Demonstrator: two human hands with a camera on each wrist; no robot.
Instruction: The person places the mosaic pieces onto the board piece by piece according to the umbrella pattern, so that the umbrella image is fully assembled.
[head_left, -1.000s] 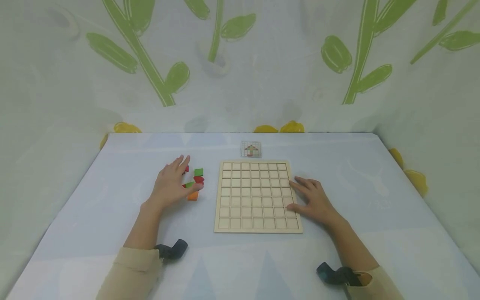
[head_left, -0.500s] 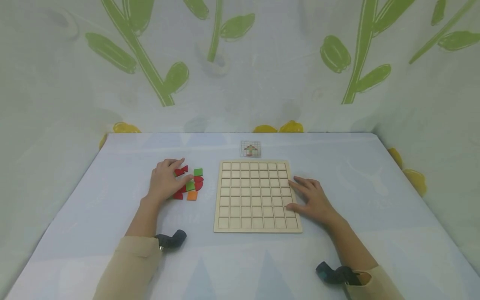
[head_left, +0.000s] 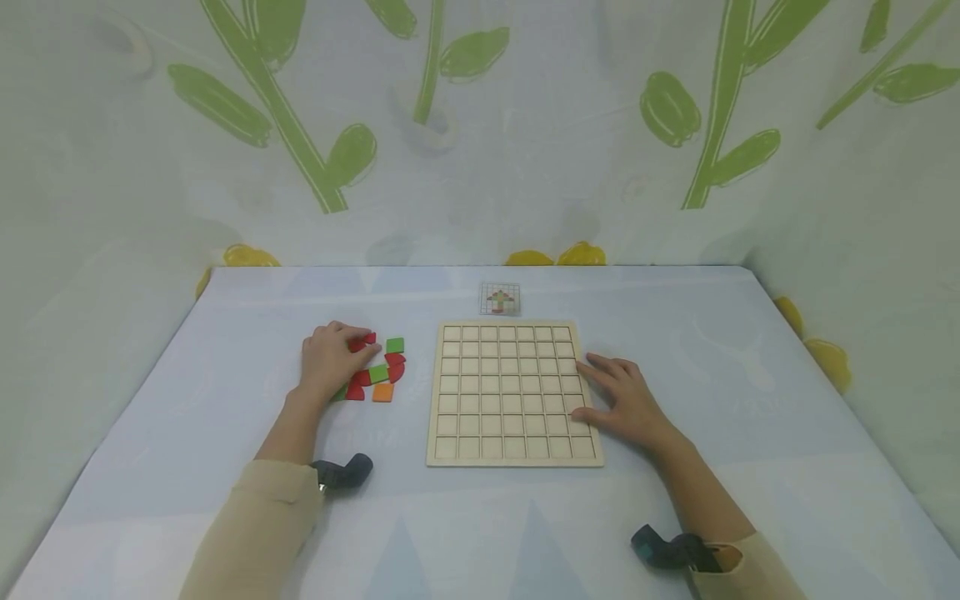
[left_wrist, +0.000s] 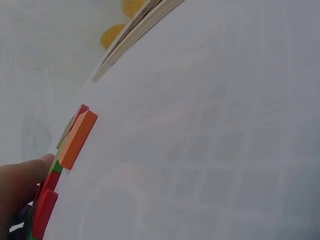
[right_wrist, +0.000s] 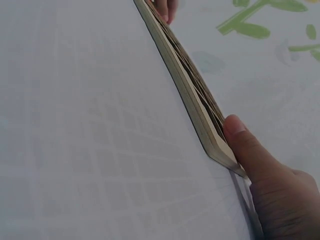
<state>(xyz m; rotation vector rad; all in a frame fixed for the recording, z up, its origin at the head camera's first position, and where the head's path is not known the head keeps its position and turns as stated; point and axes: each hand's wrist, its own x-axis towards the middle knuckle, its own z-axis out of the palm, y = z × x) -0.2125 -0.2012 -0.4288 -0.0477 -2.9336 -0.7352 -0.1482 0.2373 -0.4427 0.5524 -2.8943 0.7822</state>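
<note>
- A pale wall [head_left: 525, 183], painted with green stems and leaves, fills the upper part of the frame.
- Below it is the whitish surface [head_left: 525, 525], which carries all the small things.
- The wooden board [head_left: 513, 394], divided into squares, lies flat at the middle of the frame.
- Two beige sleeves are seen, the left one [head_left: 251, 533] at the lower left and the right one [head_left: 750, 571] at the lower right.
- The left hand [head_left: 327, 358], left of centre, is over the coloured pieces, with thumb and fingers bent near the red ones; I cannot tell if its grip has a piece in it.
- The right hand [head_left: 622, 398], right of centre, touches the right edge of the board; its grip is loose, with fingers spread.
- A dark curved device is at each wrist.
- A small card [head_left: 500, 299] with a picture lies just above the board.
- The smallest are the pieces, left of the board: an orange square [head_left: 382, 392], green squares [head_left: 395, 345] and red pieces [head_left: 396, 372], some partly hidden by the left hand.
</note>
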